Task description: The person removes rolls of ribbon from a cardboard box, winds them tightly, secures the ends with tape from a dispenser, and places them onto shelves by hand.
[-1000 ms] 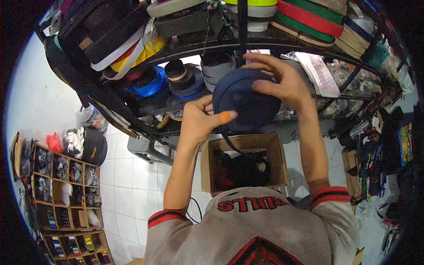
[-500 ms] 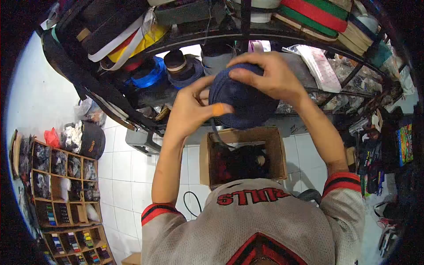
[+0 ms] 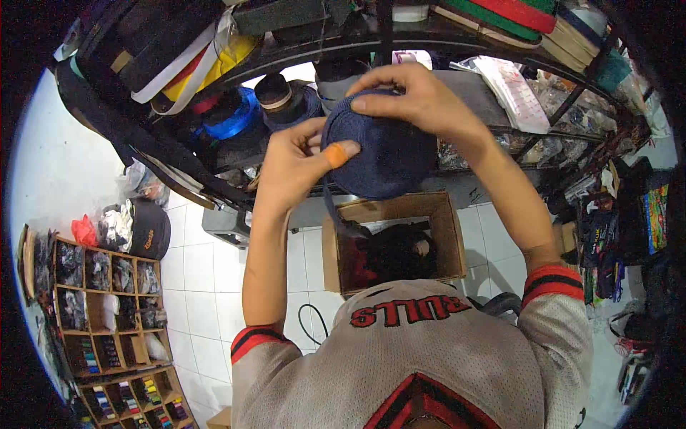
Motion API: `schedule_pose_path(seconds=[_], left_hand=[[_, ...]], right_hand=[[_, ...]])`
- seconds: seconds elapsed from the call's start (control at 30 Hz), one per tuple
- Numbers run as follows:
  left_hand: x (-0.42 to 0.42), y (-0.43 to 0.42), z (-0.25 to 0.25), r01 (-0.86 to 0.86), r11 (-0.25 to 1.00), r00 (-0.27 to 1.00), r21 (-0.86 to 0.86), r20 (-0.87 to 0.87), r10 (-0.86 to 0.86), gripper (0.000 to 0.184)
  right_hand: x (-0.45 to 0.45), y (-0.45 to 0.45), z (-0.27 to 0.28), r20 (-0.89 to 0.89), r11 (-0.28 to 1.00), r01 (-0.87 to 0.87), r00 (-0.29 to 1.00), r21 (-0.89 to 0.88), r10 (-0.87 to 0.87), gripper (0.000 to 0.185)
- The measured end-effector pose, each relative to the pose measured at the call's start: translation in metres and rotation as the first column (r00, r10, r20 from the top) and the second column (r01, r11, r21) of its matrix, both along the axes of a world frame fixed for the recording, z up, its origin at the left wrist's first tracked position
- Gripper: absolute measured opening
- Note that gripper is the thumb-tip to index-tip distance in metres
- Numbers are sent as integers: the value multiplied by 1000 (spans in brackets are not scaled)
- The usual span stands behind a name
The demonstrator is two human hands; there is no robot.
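Observation:
A large roll of navy webbing is held up in front of the shelf, its flat coiled side facing me. My left hand grips its left edge, the thumb, wrapped in an orange band, pressing on the coiled face. With thumb and fingers, my right hand pinches the roll's upper rim. A loose tail of the webbing hangs from the left side toward an open cardboard box. Some fingers of the left hand are hidden behind the roll.
Behind the roll, a black metal shelf carries a blue roll, a black roll and plastic packets. Dark material lies inside the box below. At left stands a wooden compartment rack with thread spools, near a black bag.
The roll has shifted a little left and up in view with both hands, its coiled face turned more toward me. Both hands keep their hold.

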State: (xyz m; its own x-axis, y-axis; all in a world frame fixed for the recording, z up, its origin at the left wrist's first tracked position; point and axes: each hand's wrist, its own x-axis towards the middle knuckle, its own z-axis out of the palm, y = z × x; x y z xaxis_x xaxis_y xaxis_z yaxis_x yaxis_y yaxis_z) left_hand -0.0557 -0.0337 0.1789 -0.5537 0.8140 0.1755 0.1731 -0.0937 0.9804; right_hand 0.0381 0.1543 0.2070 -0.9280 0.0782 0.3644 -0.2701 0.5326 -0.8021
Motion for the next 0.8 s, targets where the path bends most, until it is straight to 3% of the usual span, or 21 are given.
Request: schedule_pose_path(seconds=[0.1,0.13,0.2,0.27,0.33,0.37,0.4,0.43,0.5,0.6,0.63,0.73,0.77,0.8], left_hand=[[-1,-2,6,-99,993,995,57,40,97,38],[-6,1,0,-148,976,988,157,73,138,37],[-10,1,-1,-228,930,961,289,218,168,35],[-12,2,-2,-300,877,938,376,281,200,34],[-16,6,-2,-368,817,915,444,327,235,32],[-18,10,-4,-397,789,905,469,342,252,32],[-18,13,-5,-424,762,894,490,359,266,31],[-12,13,2,-488,782,854,389,399,334,30],[-16,17,-5,-469,754,867,460,403,293,31],[-17,19,-8,-479,731,860,486,425,281,30],[-18,17,-9,-490,730,855,476,426,296,30],[-16,10,-10,-521,758,833,393,429,350,27],[-16,8,-9,-521,767,832,374,423,359,27],[-16,6,-8,-521,779,831,349,417,368,27]], right_hand=[[-8,16,2,-108,929,-276,960,-245,257,56],[-5,22,-1,-96,707,-340,927,-620,361,62],[-2,22,-18,-269,340,-329,939,-881,212,51],[-19,8,-72,-209,295,-149,960,-944,-184,50],[-14,-4,-122,-34,600,-66,997,-797,65,44],[-10,-18,-122,-189,858,-220,971,-465,146,41],[-7,-35,-119,-182,915,-241,965,-325,189,39],[-4,-52,-115,-181,949,-261,956,-178,229,37],[7,-79,-93,68,894,-117,984,-433,162,35],[15,-70,-99,-12,992,61,998,109,-60,39],[14,-71,-104,-419,865,271,905,421,-80,39],[32,-61,-100,-272,782,274,952,560,-139,36],[32,-50,-109,-339,749,268,939,606,-62,32],[37,-42,-100,-233,727,234,967,645,-104,29]])
